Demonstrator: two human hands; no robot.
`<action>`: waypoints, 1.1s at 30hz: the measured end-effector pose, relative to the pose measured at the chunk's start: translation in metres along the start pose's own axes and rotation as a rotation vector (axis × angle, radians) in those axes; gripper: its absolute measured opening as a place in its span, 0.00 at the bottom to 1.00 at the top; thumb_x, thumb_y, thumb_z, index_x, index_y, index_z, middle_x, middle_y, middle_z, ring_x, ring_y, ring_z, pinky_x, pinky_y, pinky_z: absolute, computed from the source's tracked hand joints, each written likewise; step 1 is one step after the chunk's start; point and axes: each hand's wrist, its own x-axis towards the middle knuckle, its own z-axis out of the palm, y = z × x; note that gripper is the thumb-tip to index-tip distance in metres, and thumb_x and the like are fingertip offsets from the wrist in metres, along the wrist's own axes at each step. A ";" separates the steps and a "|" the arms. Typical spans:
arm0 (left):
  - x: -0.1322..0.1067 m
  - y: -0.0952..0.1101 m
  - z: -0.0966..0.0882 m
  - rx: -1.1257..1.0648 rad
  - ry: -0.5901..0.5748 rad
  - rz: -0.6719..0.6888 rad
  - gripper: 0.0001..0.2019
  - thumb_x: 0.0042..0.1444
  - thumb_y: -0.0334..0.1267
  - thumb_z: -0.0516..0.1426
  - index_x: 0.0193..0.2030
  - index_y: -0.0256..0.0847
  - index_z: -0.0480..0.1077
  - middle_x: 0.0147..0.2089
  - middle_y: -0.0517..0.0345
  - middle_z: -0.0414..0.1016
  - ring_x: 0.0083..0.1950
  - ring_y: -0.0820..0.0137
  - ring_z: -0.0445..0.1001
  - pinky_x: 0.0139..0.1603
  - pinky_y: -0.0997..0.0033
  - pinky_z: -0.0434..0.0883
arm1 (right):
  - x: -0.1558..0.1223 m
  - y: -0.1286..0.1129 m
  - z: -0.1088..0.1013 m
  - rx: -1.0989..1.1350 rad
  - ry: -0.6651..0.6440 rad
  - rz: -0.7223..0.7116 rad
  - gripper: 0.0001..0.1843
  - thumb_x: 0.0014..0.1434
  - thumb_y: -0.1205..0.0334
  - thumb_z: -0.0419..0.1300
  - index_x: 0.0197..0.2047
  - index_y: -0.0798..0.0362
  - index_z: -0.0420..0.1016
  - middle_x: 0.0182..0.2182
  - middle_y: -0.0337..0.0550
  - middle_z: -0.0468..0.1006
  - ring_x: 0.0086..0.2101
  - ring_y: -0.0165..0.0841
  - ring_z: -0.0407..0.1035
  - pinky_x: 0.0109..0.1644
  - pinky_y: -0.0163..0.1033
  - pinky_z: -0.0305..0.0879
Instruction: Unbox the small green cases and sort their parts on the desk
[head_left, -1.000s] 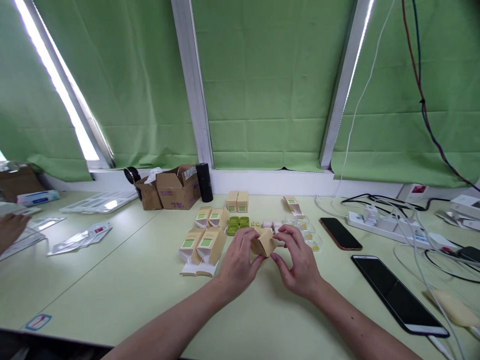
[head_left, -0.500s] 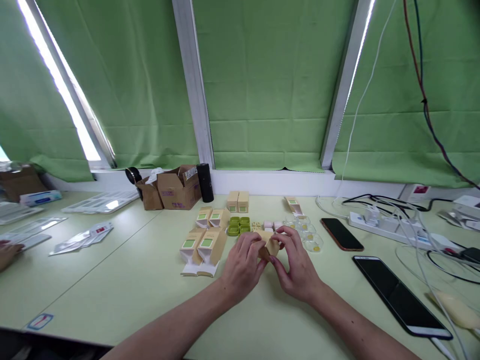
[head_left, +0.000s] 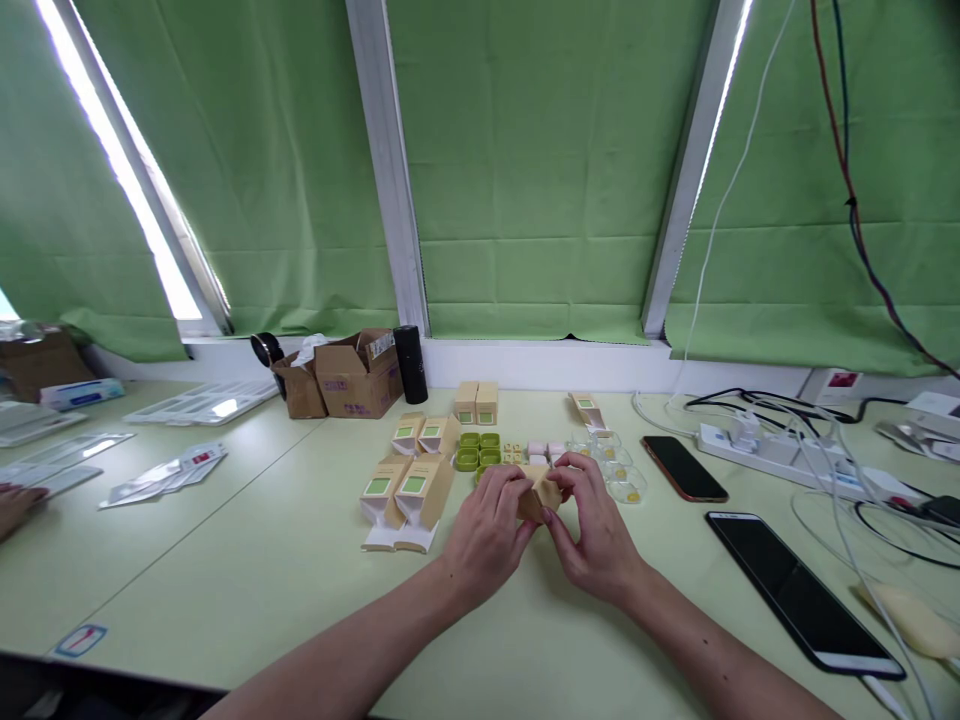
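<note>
My left hand [head_left: 489, 530] and my right hand [head_left: 592, 530] meet at the middle of the pale green table [head_left: 262, 560], both closed around one small tan cardboard box [head_left: 538, 490]. The fingers cover most of it. Just left of my hands lie two tan boxes with green labels [head_left: 405, 490], with their flaps open. Behind my hands sit small green trays [head_left: 478, 450], tiny pink and yellow pieces [head_left: 536, 449] and clear plastic cups [head_left: 622, 478].
More tan boxes [head_left: 475, 402] stand near the window sill. Brown cartons [head_left: 352, 375] and a black cylinder [head_left: 409, 364] sit at the back left. Two phones [head_left: 802, 590] and a power strip with cables [head_left: 780, 450] lie on the right. Another person's hand [head_left: 16, 502] shows at the far left.
My hands have drawn closer together around the small box, covering more of it. The other person's hand at the far left has pulled back toward the edge.
</note>
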 end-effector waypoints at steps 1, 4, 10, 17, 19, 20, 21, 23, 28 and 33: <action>0.000 0.000 0.000 -0.004 -0.006 -0.006 0.21 0.60 0.27 0.60 0.58 0.41 0.60 0.56 0.44 0.71 0.57 0.54 0.72 0.51 0.51 0.78 | 0.000 0.000 0.000 0.003 -0.001 0.004 0.20 0.64 0.68 0.56 0.58 0.50 0.62 0.55 0.57 0.64 0.52 0.45 0.68 0.47 0.50 0.78; 0.000 0.000 -0.001 -0.010 -0.020 -0.018 0.21 0.60 0.28 0.60 0.58 0.42 0.60 0.56 0.44 0.71 0.57 0.53 0.73 0.51 0.50 0.78 | -0.001 0.002 0.001 0.003 -0.008 0.016 0.20 0.64 0.68 0.57 0.58 0.50 0.62 0.55 0.57 0.64 0.52 0.45 0.68 0.47 0.50 0.77; 0.000 0.001 -0.001 -0.021 -0.034 -0.030 0.22 0.59 0.27 0.60 0.58 0.42 0.60 0.56 0.44 0.71 0.57 0.54 0.73 0.52 0.50 0.78 | -0.003 0.006 0.003 0.004 0.000 0.020 0.20 0.64 0.68 0.57 0.58 0.50 0.62 0.56 0.57 0.64 0.52 0.45 0.70 0.45 0.48 0.78; 0.001 0.001 -0.002 -0.035 -0.065 -0.036 0.24 0.58 0.27 0.61 0.59 0.42 0.59 0.57 0.43 0.70 0.59 0.53 0.72 0.53 0.49 0.78 | -0.002 0.004 0.004 0.022 0.004 0.019 0.20 0.65 0.68 0.56 0.59 0.49 0.61 0.55 0.57 0.65 0.52 0.45 0.70 0.44 0.48 0.78; 0.001 0.001 -0.002 -0.040 -0.067 -0.038 0.24 0.58 0.27 0.61 0.60 0.42 0.59 0.57 0.43 0.70 0.59 0.52 0.72 0.53 0.48 0.78 | -0.002 0.004 0.004 0.027 -0.002 0.020 0.20 0.65 0.68 0.56 0.59 0.49 0.61 0.56 0.58 0.65 0.53 0.46 0.69 0.45 0.49 0.77; 0.000 0.001 -0.002 -0.043 -0.068 -0.040 0.25 0.58 0.27 0.61 0.60 0.42 0.59 0.57 0.43 0.70 0.59 0.52 0.72 0.54 0.48 0.77 | -0.002 0.005 0.004 0.031 -0.007 0.022 0.20 0.66 0.68 0.55 0.60 0.50 0.61 0.56 0.58 0.64 0.53 0.45 0.69 0.45 0.49 0.77; 0.000 0.000 -0.001 -0.045 -0.068 -0.045 0.25 0.58 0.27 0.61 0.60 0.42 0.59 0.57 0.43 0.70 0.60 0.52 0.72 0.54 0.47 0.77 | -0.002 0.005 0.004 0.036 -0.008 0.028 0.19 0.66 0.68 0.54 0.60 0.50 0.61 0.56 0.58 0.64 0.53 0.45 0.69 0.46 0.50 0.77; -0.001 -0.001 0.000 -0.053 -0.067 -0.058 0.26 0.58 0.26 0.61 0.60 0.42 0.59 0.58 0.43 0.70 0.60 0.52 0.72 0.55 0.47 0.77 | -0.003 0.007 0.003 0.047 0.004 0.041 0.19 0.68 0.69 0.51 0.60 0.50 0.60 0.57 0.59 0.63 0.54 0.45 0.68 0.48 0.50 0.76; -0.002 -0.002 0.001 -0.089 -0.051 -0.082 0.27 0.58 0.27 0.60 0.62 0.43 0.58 0.59 0.42 0.70 0.61 0.51 0.72 0.57 0.45 0.75 | -0.003 0.012 0.003 0.061 0.076 0.047 0.17 0.70 0.70 0.47 0.60 0.50 0.61 0.57 0.58 0.65 0.58 0.44 0.66 0.53 0.51 0.75; -0.001 -0.003 0.000 -0.150 -0.029 -0.098 0.26 0.60 0.28 0.60 0.63 0.43 0.57 0.58 0.42 0.70 0.61 0.53 0.71 0.59 0.46 0.75 | -0.001 0.018 0.003 0.066 0.163 0.050 0.17 0.72 0.69 0.47 0.62 0.50 0.60 0.58 0.57 0.68 0.59 0.43 0.67 0.52 0.50 0.77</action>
